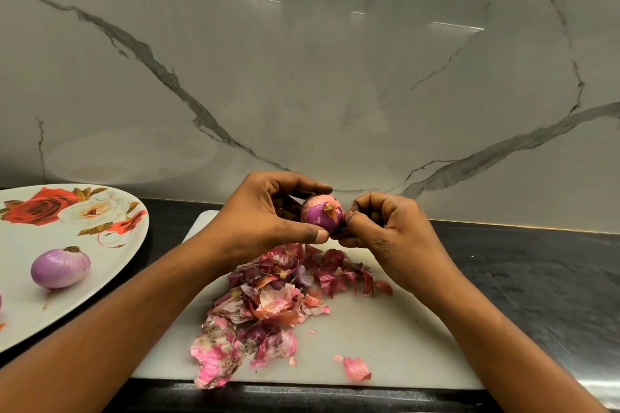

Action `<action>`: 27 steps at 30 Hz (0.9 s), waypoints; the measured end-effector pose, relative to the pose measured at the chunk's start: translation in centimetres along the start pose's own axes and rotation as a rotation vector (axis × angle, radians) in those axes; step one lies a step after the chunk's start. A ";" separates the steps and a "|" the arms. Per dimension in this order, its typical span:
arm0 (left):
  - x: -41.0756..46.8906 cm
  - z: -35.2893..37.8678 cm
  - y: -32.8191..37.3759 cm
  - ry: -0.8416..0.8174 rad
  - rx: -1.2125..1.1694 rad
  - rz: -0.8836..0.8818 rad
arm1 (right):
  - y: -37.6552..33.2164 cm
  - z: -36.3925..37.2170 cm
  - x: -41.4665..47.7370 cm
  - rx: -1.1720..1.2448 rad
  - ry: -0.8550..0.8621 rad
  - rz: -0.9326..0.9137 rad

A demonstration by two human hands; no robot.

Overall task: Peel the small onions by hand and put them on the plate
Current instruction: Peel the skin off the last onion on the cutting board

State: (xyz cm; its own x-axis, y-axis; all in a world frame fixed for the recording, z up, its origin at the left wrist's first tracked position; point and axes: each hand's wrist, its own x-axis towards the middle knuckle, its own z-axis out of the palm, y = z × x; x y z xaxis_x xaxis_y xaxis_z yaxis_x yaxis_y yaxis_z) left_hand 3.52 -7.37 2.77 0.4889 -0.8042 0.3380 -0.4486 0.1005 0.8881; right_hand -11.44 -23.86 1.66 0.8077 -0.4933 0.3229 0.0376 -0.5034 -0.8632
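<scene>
Loose onion skins (268,305) heap on the white board (385,339) by the dark desk's (520,271) front edge. At the left edge, the flowered plate (27,238) holds one peeled onion (60,268). Over the board's far edge, the left hand (261,214) grips a half-skinned onion (322,214) in curled fingers; the right hand (392,228) pinches its skin

Your left hand (268,214) curls thumb and fingers around its hold; your right hand (385,228) pinches beside it, forearms converging.

Soft, even overhead light; streaks of glare on the glossy marble wall (308,77); wide-angle bending at edges; sharp focus.
</scene>
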 end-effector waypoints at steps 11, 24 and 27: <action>0.2 -0.5 -0.1 -0.081 -0.324 -0.104 | 0.0 -0.5 0.1 0.074 0.080 0.063; -0.1 -0.1 0.3 -0.047 -0.160 -0.065 | -1.3 -1.0 -0.3 0.367 -0.046 0.201; -0.3 0.0 0.5 -0.060 -0.120 -0.034 | -1.5 -0.8 -0.5 0.406 -0.162 0.226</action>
State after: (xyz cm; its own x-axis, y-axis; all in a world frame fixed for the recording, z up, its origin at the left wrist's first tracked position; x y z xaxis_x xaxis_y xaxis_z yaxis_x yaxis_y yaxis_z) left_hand 3.19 -7.09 3.13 0.4551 -0.8417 0.2905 -0.3378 0.1386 0.9309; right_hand -12.38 -23.42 3.13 0.9022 -0.4250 0.0734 0.0512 -0.0634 -0.9967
